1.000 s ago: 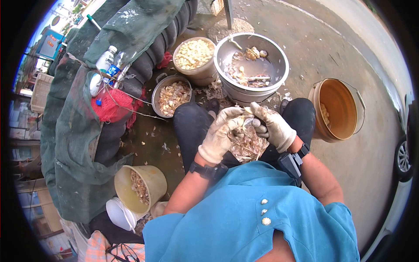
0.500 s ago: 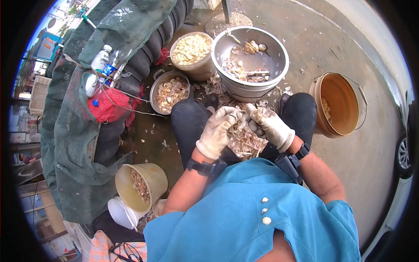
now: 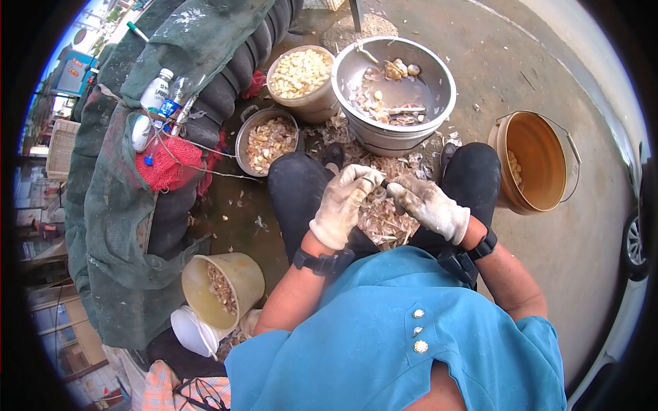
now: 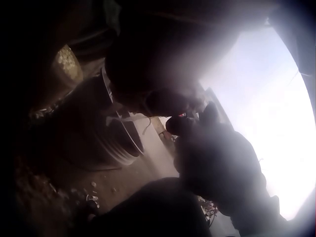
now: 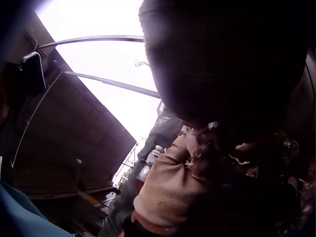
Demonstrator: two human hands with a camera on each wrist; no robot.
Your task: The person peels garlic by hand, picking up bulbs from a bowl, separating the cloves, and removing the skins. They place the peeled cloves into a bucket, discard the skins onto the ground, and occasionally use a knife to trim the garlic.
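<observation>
Both hands wear pale, soiled work gloves and meet above the lap in the head view. My left hand (image 3: 340, 205) pinches a piece of garlic with papery skin (image 5: 200, 143), mostly covered by its fingers. Facing it, my right hand (image 3: 433, 209) has its fingers curled around a small dark object (image 3: 385, 184), whose tip shows between the hands; its kind I cannot tell. Below them, a heap of loose garlic skins (image 3: 389, 226) lies between the knees. The left wrist view is dark, with both hands in silhouette.
Ahead stand a metal basin (image 3: 428, 130) with garlic scraps and water, a bucket of peeled cloves (image 3: 312, 113) and a pot (image 3: 240, 147) of cloves. An orange bucket (image 3: 548, 151) tilts at right; a cream bucket (image 3: 250, 274) leans at left. Netting-draped tyres (image 3: 113, 253) line the left.
Fingertips have drawn slightly apart and the dark object now shows between them. My right hand has shifted a little right and down; pale skin no longer sticks up between the hands.
</observation>
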